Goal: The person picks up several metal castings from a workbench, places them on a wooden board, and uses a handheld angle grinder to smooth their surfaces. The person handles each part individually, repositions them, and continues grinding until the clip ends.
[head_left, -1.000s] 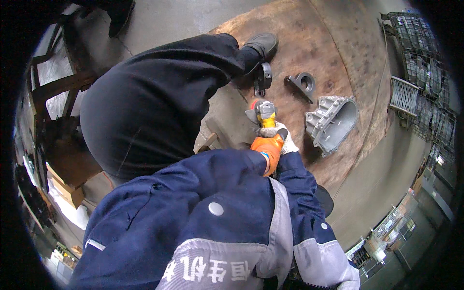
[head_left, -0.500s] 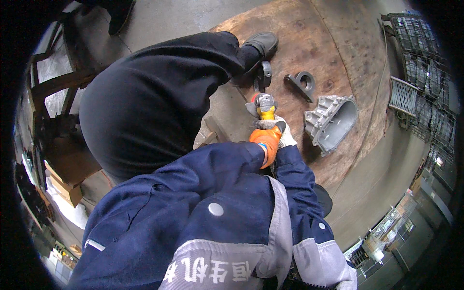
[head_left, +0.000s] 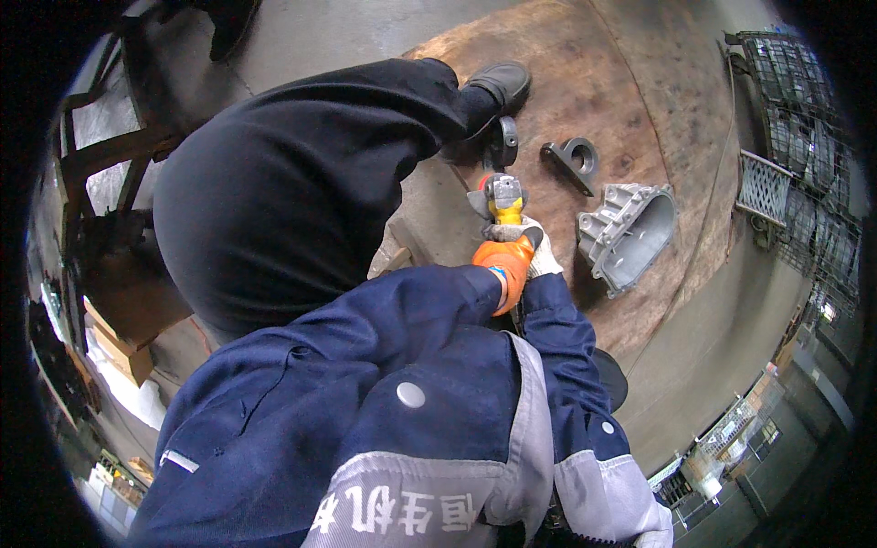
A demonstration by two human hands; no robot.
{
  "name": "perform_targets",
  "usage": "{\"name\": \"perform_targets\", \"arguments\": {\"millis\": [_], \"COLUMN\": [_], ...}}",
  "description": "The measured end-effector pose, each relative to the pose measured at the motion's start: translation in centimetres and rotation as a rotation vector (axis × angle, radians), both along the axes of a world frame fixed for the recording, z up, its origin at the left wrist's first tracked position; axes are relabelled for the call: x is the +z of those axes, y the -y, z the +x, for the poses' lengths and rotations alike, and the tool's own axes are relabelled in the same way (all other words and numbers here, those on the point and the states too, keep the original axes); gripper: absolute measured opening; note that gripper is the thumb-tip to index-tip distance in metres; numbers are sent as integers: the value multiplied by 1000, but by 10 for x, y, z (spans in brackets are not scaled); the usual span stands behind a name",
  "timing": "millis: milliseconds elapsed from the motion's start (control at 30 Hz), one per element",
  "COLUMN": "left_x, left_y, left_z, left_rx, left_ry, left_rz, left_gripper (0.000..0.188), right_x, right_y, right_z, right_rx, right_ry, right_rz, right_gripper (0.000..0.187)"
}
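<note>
Both my hands are closed on a yellow and grey angle grinder (head_left: 506,201). My left hand (head_left: 505,258), in an orange glove with a dark thumb tip, wraps its rear. My right hand (head_left: 545,253), in a white knit glove, grips it just ahead and is partly hidden behind the left. The grinder's disc side, with a bit of red, faces left, close to a dark round metal part (head_left: 504,140) by my shoe. Whether the disc touches that part I cannot tell. To the right lie a dark bracket with a round hole (head_left: 557,163) and a silver cast metal housing (head_left: 630,228).
A stained wooden board (head_left: 639,100) lies under the parts. My foot in a dark shoe (head_left: 504,84) rests on it beyond the grinder. A cable (head_left: 703,247) runs along the board at right. Wire cages (head_left: 793,100) stand far right, a dark frame (head_left: 119,160) at left.
The whole view has shifted very slightly. My hands keep the same grip on the angle grinder, and the metal parts stay in place.
</note>
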State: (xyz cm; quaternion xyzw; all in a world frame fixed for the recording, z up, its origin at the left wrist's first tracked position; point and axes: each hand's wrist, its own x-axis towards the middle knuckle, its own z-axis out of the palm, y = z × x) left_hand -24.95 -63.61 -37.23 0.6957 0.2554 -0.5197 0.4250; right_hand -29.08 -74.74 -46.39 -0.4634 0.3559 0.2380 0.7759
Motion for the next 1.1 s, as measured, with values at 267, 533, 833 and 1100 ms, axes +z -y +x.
{"name": "perform_targets", "arguments": {"millis": [267,533,833,1100], "left_x": [-21,-6,-4,-13], "left_y": [4,5,3,5], "left_z": [-16,-8,-2,-4], "left_rx": [149,-2,76,22], "left_ry": [22,-55,57,30], "left_rz": [-103,-64,-134,-82], "left_gripper": [72,78,73,75], "right_x": [-5,7,2,0], "right_y": [3,11,5,5], "right_z": [-6,-9,-2,-2], "right_rx": [-21,-2,-75,-9], "right_ry": [-37,-38,-16,-22], "right_rz": [-28,-194,15,-46], "right_gripper": [34,32,29,29]}}
